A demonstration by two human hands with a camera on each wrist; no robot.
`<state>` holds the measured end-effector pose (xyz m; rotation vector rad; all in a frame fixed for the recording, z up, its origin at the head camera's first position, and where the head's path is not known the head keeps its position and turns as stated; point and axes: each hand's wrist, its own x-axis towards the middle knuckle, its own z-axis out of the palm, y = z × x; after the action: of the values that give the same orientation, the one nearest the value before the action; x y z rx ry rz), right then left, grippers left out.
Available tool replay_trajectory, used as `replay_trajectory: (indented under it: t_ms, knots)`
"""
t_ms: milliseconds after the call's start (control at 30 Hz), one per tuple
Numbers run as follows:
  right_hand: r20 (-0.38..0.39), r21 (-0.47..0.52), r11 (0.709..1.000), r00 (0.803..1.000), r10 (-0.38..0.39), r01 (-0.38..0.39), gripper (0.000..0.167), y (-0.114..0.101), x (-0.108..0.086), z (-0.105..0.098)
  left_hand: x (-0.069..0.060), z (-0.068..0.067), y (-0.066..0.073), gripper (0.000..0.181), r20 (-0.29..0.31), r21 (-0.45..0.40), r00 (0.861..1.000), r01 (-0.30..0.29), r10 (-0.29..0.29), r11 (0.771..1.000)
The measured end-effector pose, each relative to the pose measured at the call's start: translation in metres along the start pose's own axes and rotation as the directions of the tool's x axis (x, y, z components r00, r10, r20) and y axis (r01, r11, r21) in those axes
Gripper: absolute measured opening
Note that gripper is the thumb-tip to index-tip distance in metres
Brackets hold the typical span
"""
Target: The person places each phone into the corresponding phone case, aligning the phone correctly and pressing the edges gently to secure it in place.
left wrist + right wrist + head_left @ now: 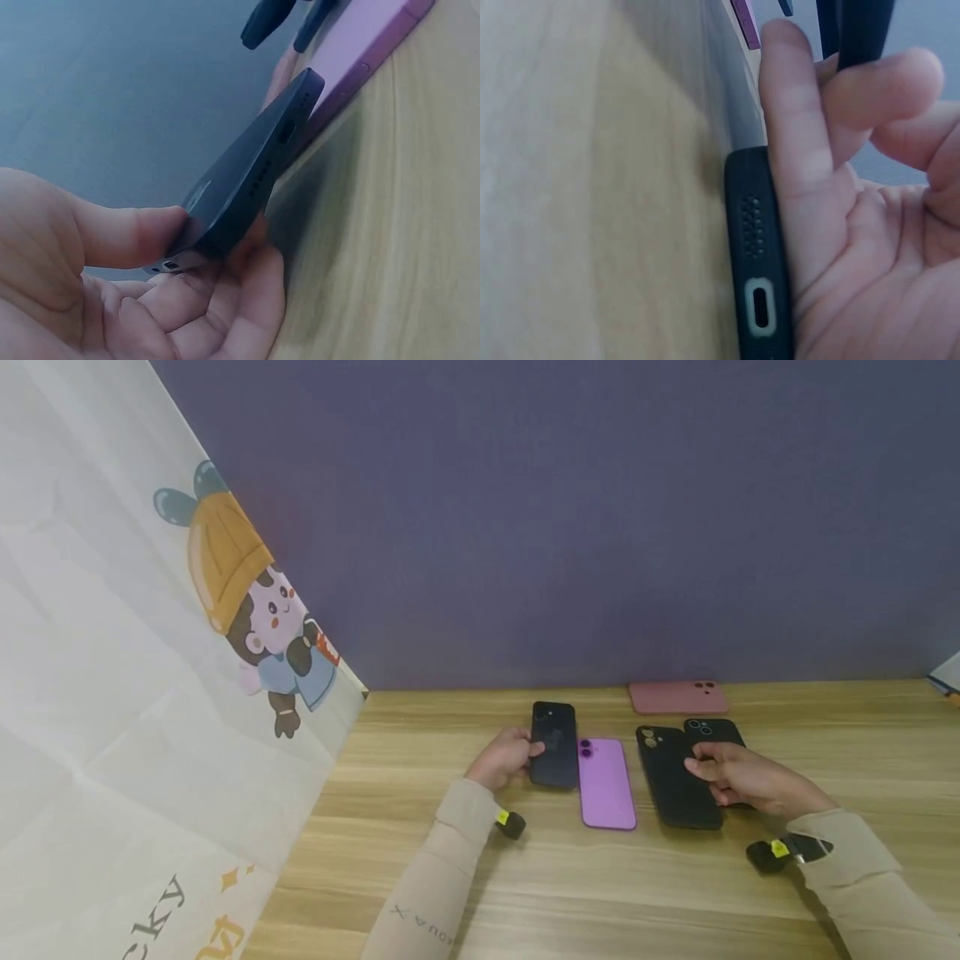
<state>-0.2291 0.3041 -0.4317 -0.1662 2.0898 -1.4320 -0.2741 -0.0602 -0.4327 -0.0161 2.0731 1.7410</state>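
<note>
My left hand [508, 755] grips a black phone [554, 747] by its left edge. The thumb lies on the phone's back, and the fingers curl beneath it; in the left wrist view the phone [247, 172] is tilted off the wood. My right hand [750, 779] pinches a black phone case [675, 785] between thumb and fingers. Wood colour shows through the case's camera holes. Under that hand a second black phone [716, 731] lies on the table, partly hidden by the case and hand; its charging-port end [754, 247] shows in the right wrist view, touching a finger.
Between the two hands a purple phone [607, 783] lies back up on the wooden table [600, 893]. A pink phone [678, 697] rests farther back, near the dark blue wall panel [570, 527]. A white printed sheet [150, 693] stands along the left side.
</note>
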Motion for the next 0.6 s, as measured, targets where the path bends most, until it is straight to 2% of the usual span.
replay_trajectory:
  t_ms: [367, 600]
  knots:
    - [0.025, 0.018, 1.000, 1.000, -0.014, 0.014, 0.089, -0.002, -0.002, -0.001, -0.005, 0.004, 0.009, 0.008, 0.054, -0.048, 0.998, -0.005, 0.007, 0.999]
    - [0.041, 0.019, 1.000, 0.999, -0.025, 0.024, 0.087, 0.000, -0.001, -0.003, -0.008, 0.009, 0.013, 0.007, 0.064, -0.055, 0.998, 0.010, -0.006, 0.998]
